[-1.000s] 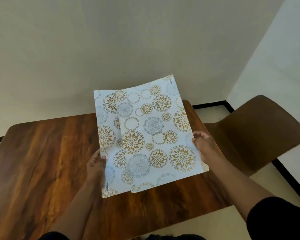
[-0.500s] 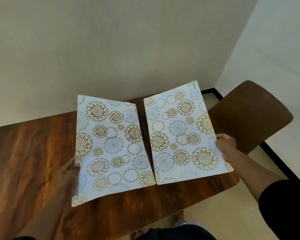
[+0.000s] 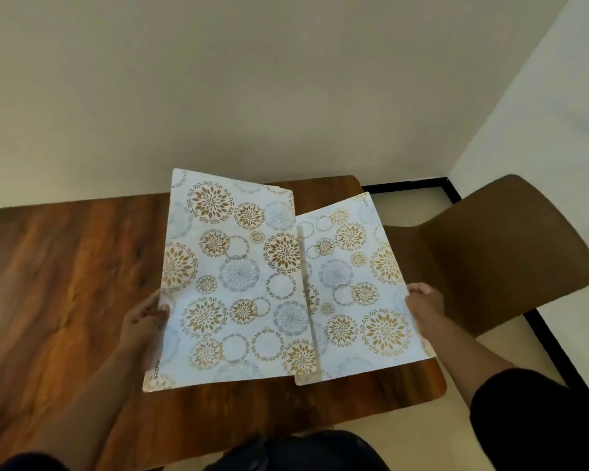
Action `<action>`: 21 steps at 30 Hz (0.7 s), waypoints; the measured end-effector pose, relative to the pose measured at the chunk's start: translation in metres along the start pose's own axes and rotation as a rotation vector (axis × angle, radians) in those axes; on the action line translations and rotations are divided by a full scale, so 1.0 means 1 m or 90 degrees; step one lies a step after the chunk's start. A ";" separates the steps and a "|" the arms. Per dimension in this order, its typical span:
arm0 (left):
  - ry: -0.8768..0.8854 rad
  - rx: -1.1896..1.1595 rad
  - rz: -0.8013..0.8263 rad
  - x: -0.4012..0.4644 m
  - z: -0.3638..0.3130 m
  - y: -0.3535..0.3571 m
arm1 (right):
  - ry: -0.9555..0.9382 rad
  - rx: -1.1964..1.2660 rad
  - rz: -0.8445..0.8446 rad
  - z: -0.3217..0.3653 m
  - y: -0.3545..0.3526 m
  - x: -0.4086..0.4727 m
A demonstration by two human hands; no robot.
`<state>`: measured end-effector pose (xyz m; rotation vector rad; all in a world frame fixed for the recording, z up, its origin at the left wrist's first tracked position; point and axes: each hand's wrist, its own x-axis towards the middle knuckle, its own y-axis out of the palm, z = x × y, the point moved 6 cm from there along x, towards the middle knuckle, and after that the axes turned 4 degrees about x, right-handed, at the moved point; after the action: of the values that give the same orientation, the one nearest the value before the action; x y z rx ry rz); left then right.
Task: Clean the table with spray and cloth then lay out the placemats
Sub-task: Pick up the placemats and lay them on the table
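Now your left hand (image 3: 145, 321) pinches the left placemat (image 3: 232, 283), its edge overlapping the right placemat (image 3: 357, 294) pinched by your right hand (image 3: 424, 300); both long axes run up-frame over the table (image 3: 65, 266).

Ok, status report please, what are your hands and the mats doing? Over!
Left hand grips left placemat. Right hand grips right placemat. Left mat's edge overlaps the right one, both held above the table. Nothing in the way.

Two patterned placemats (image 3: 233, 283) (image 3: 357, 294), one per hand (image 3: 145, 317) (image 3: 424, 300), above wooden table (image 3: 65, 266)
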<state>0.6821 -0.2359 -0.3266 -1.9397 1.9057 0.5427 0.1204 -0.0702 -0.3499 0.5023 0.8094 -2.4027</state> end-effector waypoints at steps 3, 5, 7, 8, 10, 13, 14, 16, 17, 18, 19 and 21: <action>-0.010 -0.033 -0.028 -0.006 0.019 0.023 | -0.018 0.002 0.032 0.004 0.011 0.011; -0.010 -0.045 -0.049 -0.016 0.022 0.043 | -0.026 -0.020 0.041 0.002 0.013 0.023; -0.005 -0.044 -0.057 -0.023 0.024 0.054 | -0.032 -0.053 0.047 -0.004 0.015 0.033; -0.002 -0.035 -0.063 -0.025 0.027 0.057 | -0.034 -0.062 0.048 -0.008 0.016 0.038; -0.004 -0.031 -0.066 -0.031 0.031 0.061 | -0.035 -0.060 0.047 -0.013 0.017 0.044; -0.010 -0.017 -0.083 -0.038 0.033 0.067 | -0.024 -0.043 0.050 -0.016 0.019 0.050; -0.015 -0.023 -0.080 -0.040 0.035 0.071 | -0.018 -0.040 0.053 -0.017 0.019 0.052; -0.025 -0.033 -0.081 -0.044 0.041 0.076 | -0.006 -0.033 0.061 -0.023 0.018 0.056; -0.033 -0.037 -0.082 -0.047 0.043 0.079 | 0.000 -0.027 0.060 -0.026 0.018 0.058; -0.038 -0.046 -0.078 -0.049 0.045 0.081 | 0.007 -0.021 0.060 -0.029 0.018 0.059; -0.042 -0.054 -0.079 -0.051 0.047 0.083 | 0.013 -0.015 0.061 -0.031 0.018 0.060; -0.049 -0.067 -0.076 -0.056 0.046 0.089 | 0.018 -0.004 0.064 -0.033 0.019 0.060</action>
<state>0.5913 -0.1667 -0.3366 -2.0516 1.7338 0.6838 0.0902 -0.0840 -0.4132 0.5618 0.7840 -2.3057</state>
